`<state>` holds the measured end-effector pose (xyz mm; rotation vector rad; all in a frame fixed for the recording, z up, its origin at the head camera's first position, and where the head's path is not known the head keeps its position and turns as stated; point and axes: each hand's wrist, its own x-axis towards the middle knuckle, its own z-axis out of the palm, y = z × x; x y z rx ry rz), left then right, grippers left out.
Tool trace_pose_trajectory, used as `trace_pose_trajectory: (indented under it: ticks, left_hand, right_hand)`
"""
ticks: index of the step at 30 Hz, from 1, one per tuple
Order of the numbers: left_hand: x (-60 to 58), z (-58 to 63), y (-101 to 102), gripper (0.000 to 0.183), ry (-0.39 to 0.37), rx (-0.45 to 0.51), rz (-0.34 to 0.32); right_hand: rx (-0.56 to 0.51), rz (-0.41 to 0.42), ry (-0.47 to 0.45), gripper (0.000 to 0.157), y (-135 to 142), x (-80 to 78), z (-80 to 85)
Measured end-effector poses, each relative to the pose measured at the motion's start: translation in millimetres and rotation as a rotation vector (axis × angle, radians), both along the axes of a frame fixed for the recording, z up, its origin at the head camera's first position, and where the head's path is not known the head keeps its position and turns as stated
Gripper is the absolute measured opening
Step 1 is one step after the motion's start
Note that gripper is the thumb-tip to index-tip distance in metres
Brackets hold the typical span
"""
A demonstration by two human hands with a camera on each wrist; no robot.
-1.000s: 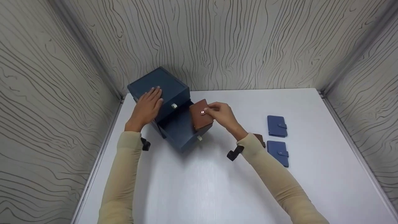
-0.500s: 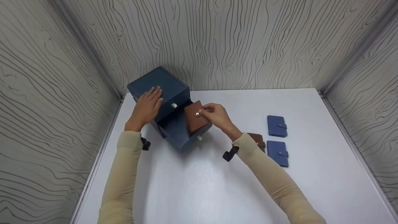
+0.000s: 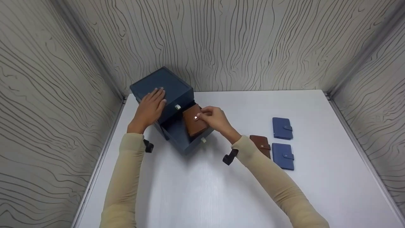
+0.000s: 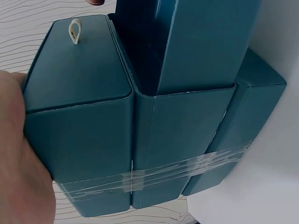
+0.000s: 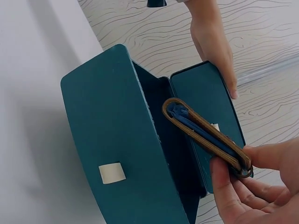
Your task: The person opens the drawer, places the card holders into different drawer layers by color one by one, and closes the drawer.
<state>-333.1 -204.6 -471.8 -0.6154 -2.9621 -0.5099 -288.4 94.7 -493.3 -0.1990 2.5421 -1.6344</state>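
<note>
My left hand [image 3: 148, 107] lies with straight fingers on top of the dark blue drawer box [image 3: 167, 84], whose middle drawer [image 3: 182, 139] is pulled out. In the left wrist view, clear tape [image 4: 159, 175] runs across the three stacked sections. My right hand [image 3: 216, 119] pinches a brown snap wallet [image 3: 192, 122] by its strap side, thumb near the metal button. The wallet overlaps the pulled-out drawer in the head view. From the right wrist, the wallet [image 5: 198, 138] shows edge-on, blue inside its fold, just over the drawer's opening.
A second brown wallet [image 3: 260, 144] lies on the white table [image 3: 202, 190] to the right, partly behind the right sleeve. Beside it are two blue snap wallets, one farther back [image 3: 281, 128] and one nearer [image 3: 282, 156]. Patterned walls [image 3: 237, 44] enclose the table.
My right hand has carried the brown wallet left and slightly down, farther over the pulled-out drawer. More of the second brown wallet now shows. The left hand has stayed in place.
</note>
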Motion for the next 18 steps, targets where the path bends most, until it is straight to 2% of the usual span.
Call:
trace_pose_trajectory:
  ticks: [18]
  left_hand:
    - [1.1, 0.0, 0, 0.059, -0.003, 0.011, 0.005]
  right_hand:
    - [0.011, 0.045, -0.011, 0.032, -17, 4.2, -7.2]
